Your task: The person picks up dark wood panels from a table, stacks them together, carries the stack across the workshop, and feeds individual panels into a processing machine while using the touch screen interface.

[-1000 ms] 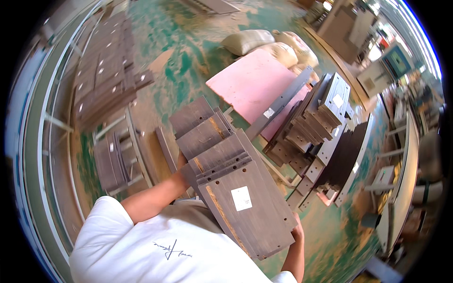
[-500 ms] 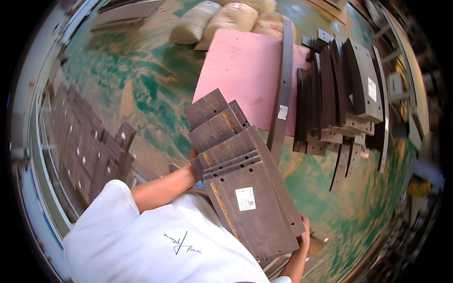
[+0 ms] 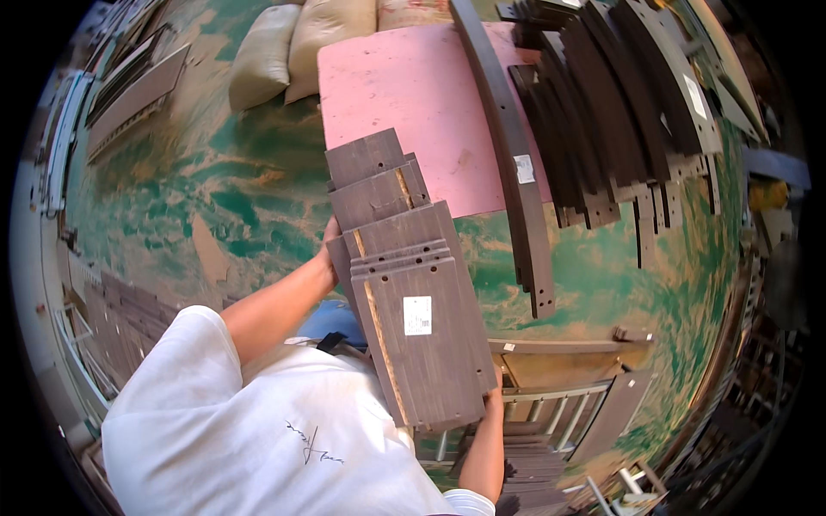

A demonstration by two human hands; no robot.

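I carry a staggered stack of dark brown wooden boards in front of my white shirt. Drilled holes show near the board ends, and a white label is stuck on the top one. At the stack's far left edge, my left hand is closed round the boards, its fingers mostly hidden beneath them. My right hand grips the near right corner, also largely covered. Beyond the stack lies a pink sheet, with a long, slightly curved brown board across its right part.
More curved dark boards are piled on the right. Bulging sacks sit behind the pink sheet. Flat panels lie at far left, with more boards nearer. A slatted metal rack and a pile of boards stand at lower right.
My view has swung, bringing the slatted rack at lower right into sight. The board stack, still in both hands, has turned so that it points more straight ahead.
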